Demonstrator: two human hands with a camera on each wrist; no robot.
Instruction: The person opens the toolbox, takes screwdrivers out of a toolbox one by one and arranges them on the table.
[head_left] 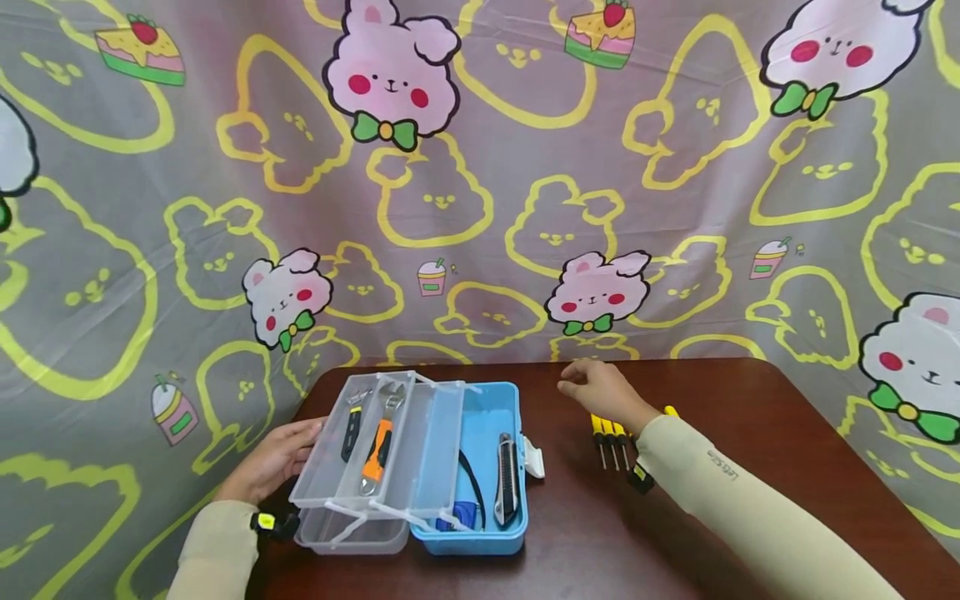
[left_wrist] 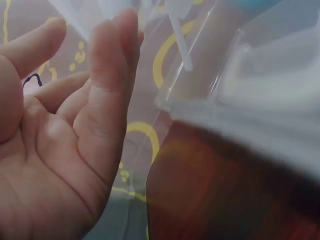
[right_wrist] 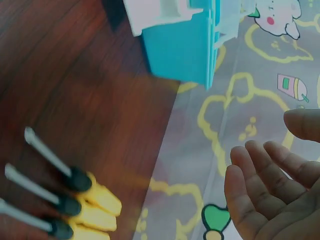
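In the head view, an unfolded toolbox with a blue base and translucent trays stands on the table. My left hand is at its left side, fingers fairly straight beside the tray edge; contact cannot be made out. An adjustable wrench with an orange handle and one with a black handle lie in the upper tray. The base holds a utility knife, a thin black strip and a blue item. My right hand, empty with relaxed fingers, hovers near yellow-handled screwdrivers.
The dark wooden table extends right of the toolbox. A white latch sticks out from the blue base. Another yellow piece shows behind my right forearm. A patterned curtain hangs behind the table.
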